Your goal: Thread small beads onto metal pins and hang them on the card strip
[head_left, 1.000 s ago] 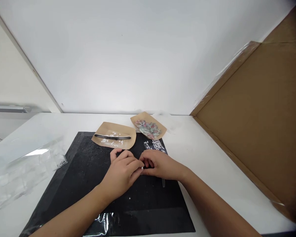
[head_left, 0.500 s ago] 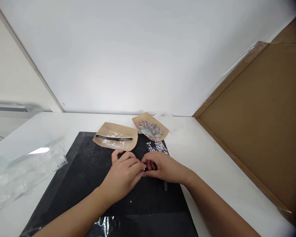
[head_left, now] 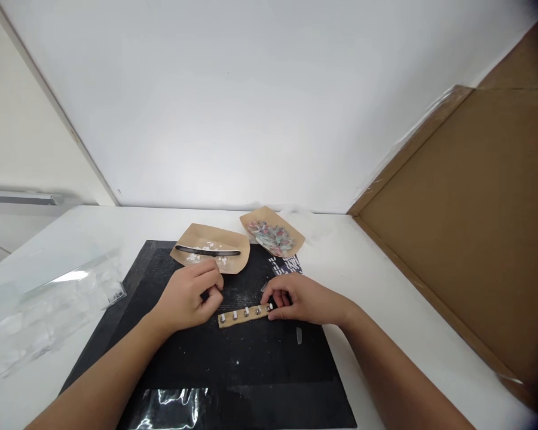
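A narrow tan strip (head_left: 241, 318) lies on the black mat (head_left: 251, 382), with several small metallic round pieces in a row, each with a bit of white on it. My right hand (head_left: 298, 298) has its thumb and index finger closed on the strip's right end. Left of the strip, my left hand (head_left: 190, 295) is held with curled fingers, thumb and index tip close together; anything between them is too small to make out. It is just below a cardboard tray (head_left: 237, 239) of small white bits, across which a dark curved file (head_left: 206, 251) rests.
A second cardboard tray (head_left: 298, 239) holds red and green wrapped pieces. Beside my right hand lies a sheet of white stickers (head_left: 280, 264). A clear piece (head_left: 299, 335) sits on the mat's right. Clear plastic packaging (head_left: 58, 316) is at left; a large cardboard box (head_left: 475, 227) stands at right.
My left hand has moved left, away from my right hand, and the strip between them now shows. My right hand stays near the same place.
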Demonstrator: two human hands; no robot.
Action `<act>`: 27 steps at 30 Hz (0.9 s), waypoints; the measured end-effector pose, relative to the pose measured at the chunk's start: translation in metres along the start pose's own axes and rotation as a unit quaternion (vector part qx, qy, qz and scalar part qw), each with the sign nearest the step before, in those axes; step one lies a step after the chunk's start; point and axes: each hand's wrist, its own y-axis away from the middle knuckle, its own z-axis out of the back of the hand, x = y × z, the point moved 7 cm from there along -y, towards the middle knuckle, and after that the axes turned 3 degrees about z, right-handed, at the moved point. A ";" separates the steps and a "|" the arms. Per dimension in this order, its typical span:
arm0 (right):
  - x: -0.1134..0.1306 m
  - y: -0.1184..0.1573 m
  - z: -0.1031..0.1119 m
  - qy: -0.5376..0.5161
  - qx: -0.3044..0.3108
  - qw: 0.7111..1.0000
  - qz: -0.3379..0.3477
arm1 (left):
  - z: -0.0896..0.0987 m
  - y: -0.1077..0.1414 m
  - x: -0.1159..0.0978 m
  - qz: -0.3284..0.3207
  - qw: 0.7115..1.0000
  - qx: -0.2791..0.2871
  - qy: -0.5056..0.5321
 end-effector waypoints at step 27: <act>0.002 0.001 -0.001 0.015 0.003 1.000 -0.015 | -0.007 0.002 0.001 0.004 0.988 0.130 0.087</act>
